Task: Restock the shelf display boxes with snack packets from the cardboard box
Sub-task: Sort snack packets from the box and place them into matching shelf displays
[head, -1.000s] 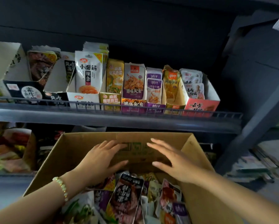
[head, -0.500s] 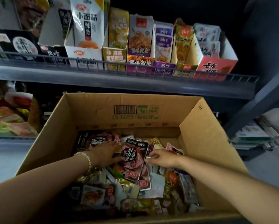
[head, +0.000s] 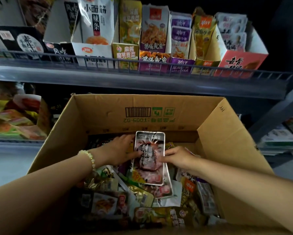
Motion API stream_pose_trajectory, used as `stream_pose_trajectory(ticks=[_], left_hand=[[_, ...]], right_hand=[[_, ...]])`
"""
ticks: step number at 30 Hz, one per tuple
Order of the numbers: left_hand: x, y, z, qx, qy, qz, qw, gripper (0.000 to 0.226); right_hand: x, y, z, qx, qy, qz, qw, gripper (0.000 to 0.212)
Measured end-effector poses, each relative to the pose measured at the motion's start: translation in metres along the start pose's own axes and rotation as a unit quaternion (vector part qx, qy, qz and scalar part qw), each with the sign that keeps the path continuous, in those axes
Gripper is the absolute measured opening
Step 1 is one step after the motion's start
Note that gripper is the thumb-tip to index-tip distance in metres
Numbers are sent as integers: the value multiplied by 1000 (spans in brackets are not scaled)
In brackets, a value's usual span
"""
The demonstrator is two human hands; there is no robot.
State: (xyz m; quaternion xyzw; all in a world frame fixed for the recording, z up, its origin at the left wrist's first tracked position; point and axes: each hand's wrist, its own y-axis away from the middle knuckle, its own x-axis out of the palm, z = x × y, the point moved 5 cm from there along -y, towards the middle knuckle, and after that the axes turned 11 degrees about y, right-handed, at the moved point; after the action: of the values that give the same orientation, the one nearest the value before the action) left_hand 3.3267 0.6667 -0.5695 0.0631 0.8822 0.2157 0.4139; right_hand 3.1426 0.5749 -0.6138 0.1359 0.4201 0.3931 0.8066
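While left hand (head: 120,150) and right hand (head: 178,157) pinch one dark packet (head: 150,167), perhaps eight display boxes (head: 240,62) stand above.

Seen from a head-worn camera, close above the cardboard box (head: 108,116).
Looking forward and down into it, with shelf display boxes (head: 240,61) just beyond its far wall.

One carton (head: 108,114), 6 o'clock; eight display boxes (head: 91,50), 12 o'clock; left hand (head: 120,150), right hand (head: 178,156); one held packet (head: 149,165).
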Motion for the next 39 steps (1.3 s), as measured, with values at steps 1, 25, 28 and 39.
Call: stream_pose_trajectory(ticks=[1,25,28,39], left_hand=[[-7,3,-4,7,15,-12,1000,82],[-86,61,-51,155,284,-286,902,23],[-89,66,-53,143,347,-348,859,33],[-77,65,-62,158,389,-204,884,32]], right_hand=[[-10,6,4,-20,13,-18,1000,23],[-118,80,95,-235,-112,-253,932,61],[-97,74,91,-207,-122,-157,958,65],[-87,70,90,-208,-229,-138,941,42]])
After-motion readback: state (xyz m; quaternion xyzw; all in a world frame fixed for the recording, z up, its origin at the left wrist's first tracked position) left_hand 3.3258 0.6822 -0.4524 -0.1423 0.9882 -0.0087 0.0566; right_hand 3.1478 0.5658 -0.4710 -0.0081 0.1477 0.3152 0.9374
